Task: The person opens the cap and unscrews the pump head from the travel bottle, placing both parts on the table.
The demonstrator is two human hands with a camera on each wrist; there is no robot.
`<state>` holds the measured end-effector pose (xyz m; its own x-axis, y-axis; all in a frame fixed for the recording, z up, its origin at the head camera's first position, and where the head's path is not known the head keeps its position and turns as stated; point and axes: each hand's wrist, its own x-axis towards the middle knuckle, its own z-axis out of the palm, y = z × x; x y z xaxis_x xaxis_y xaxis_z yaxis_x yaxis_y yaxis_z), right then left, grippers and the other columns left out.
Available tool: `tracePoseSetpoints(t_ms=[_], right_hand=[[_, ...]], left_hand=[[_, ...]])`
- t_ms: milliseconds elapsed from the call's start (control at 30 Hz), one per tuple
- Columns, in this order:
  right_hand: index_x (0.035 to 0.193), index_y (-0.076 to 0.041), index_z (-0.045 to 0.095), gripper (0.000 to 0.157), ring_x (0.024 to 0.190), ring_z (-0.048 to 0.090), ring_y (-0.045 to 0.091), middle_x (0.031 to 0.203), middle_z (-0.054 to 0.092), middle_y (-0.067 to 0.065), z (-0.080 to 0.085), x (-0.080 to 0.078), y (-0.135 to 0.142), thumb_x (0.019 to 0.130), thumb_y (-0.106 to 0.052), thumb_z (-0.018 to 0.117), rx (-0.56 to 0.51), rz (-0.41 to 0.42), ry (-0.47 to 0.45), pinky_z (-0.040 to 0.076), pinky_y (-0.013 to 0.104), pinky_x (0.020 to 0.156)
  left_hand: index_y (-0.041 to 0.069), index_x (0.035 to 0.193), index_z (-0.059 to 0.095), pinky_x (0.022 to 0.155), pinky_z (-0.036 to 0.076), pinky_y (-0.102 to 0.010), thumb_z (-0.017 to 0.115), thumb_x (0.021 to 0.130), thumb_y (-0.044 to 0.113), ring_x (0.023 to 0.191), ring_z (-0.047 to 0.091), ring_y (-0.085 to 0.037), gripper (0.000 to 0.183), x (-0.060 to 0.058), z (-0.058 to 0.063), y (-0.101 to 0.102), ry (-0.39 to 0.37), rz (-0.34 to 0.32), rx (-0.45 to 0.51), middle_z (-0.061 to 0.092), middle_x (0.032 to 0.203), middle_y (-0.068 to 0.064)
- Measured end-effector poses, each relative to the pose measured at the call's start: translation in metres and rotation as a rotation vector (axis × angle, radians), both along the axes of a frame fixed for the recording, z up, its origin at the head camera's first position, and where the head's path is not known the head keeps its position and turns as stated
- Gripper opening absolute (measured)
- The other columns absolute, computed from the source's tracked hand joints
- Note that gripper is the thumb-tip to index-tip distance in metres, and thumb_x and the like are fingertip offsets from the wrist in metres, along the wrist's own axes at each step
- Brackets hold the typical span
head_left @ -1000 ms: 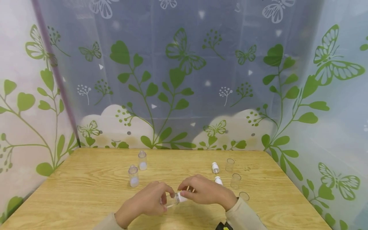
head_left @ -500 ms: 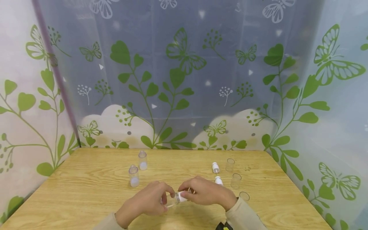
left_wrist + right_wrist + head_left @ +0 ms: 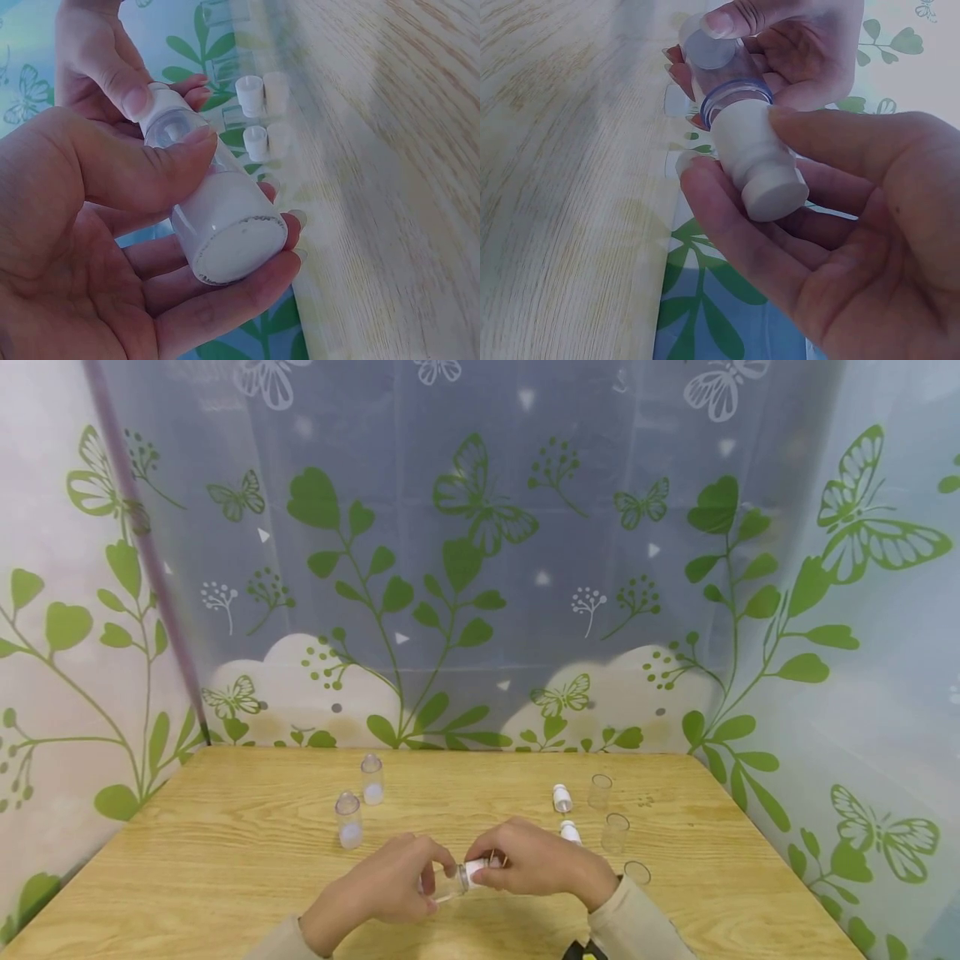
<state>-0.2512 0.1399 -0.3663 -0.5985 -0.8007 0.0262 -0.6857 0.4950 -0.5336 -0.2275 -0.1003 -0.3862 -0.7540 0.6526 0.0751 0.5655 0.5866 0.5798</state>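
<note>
Above the table's front middle, my left hand [image 3: 397, 878] grips a small clear bottle [image 3: 232, 206] around its body, thumb on top and fingers beneath. A white disc fills the bottle's base end in the left wrist view. My right hand [image 3: 528, 858] pinches a white pump top [image 3: 754, 146] between thumb and fingers. The pump top sits at the bottle's mouth, against the clear rim [image 3: 739, 94], in line with the body. The bottle lies tilted nearly sideways between both hands, its mouth toward the right hand.
Two clear bottles [image 3: 348, 822] with domed tops stand at the left. To the right are two white pump tops [image 3: 562, 797] and three clear caps [image 3: 616, 832]. A black and yellow object [image 3: 583, 951] shows at the front edge. A patterned curtain [image 3: 480, 610] borders the wooden table [image 3: 225, 860].
My right thumb and fingers have shifted a little on the white pump top, the thumb now lower. My left hand and the bottle have stayed in place.
</note>
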Motion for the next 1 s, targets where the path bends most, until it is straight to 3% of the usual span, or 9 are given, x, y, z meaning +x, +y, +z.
tracePoseSetpoints(t_ms=[633, 1000], right_hand=[[0.115, -0.009, 0.075, 0.019, 0.091, 0.064, -0.003, 0.113, 0.076, 0.003, 0.008, -0.001, 0.008, 0.097, -0.012, 0.071, 0.021, -0.026, 0.009, 0.055, 0.016, 0.078], [0.117, -0.012, 0.076, 0.025, 0.102, 0.066, 0.013, 0.114, 0.07, 0.004, 0.02, -0.002, 0.025, 0.099, -0.001, 0.062, 0.075, -0.043, 0.014, 0.055, 0.024, 0.085]], left_hand=[[0.005, 0.11, 0.075, 0.06, 0.051, -0.021, 0.079, 0.071, -0.005, 0.067, 0.058, -0.004, 0.04, -0.001, -0.001, -0.003, -0.026, 0.038, -0.014, 0.071, 0.08, -0.005], [0.003, 0.111, 0.075, 0.061, 0.052, -0.02, 0.078, 0.073, -0.005, 0.067, 0.059, -0.002, 0.039, -0.003, -0.002, -0.004, -0.037, 0.019, -0.01, 0.073, 0.081, -0.007]])
